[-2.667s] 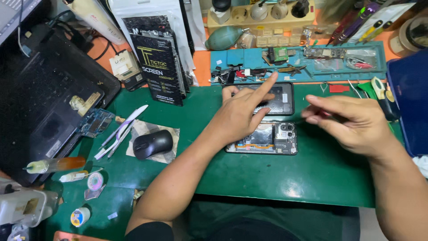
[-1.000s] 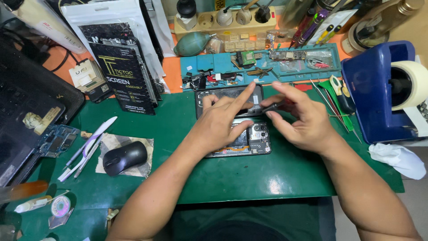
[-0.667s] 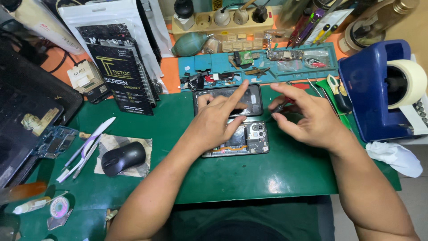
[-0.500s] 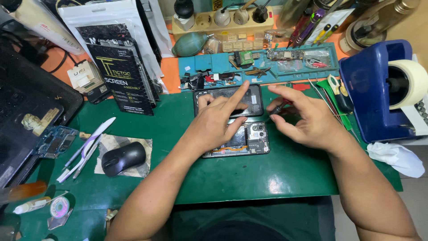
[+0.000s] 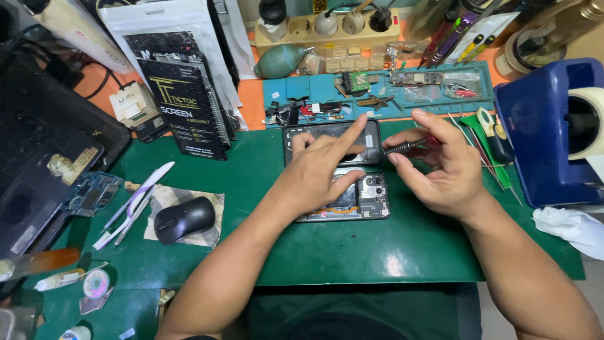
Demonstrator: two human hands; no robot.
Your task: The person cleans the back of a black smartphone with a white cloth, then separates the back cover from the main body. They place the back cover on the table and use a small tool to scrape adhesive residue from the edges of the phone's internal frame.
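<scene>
The left hand (image 5: 321, 173) lies on an open phone (image 5: 358, 201) in the middle of the green surface (image 5: 377, 252). Its pointer finger reaches out to the black back cover (image 5: 314, 129), which lies just behind the phone, on the far side. The other fingers are bent and rest on the phone, with the thumb on the phone's top edge. They hold nothing.

The right hand (image 5: 443, 167) is just right of the phone. Its fingers are pinched close on a small screwdriver (image 5: 402, 148). The tip points left, next to the right end of the cover.

A short while ago the two hands were closer together over the phone. Now the right hand has moved a bit to the right and lifted, and the tool shows better. The left pointer finger has stayed on the cover. So the work with the tool at the top of the phone goes on.

The left hand hides most of the phone, so only its right part with the camera shows. I cannot see the tool's tip well or tell if it touches anything. The tool's handle is hidden in the fingers.

A black mouse (image 5: 184, 218) lies well to the left. A blue tray (image 5: 314, 88) of small parts sits at the far side. A blue tape holder (image 5: 541, 138) stands on the right, cut off by the edge.
</scene>
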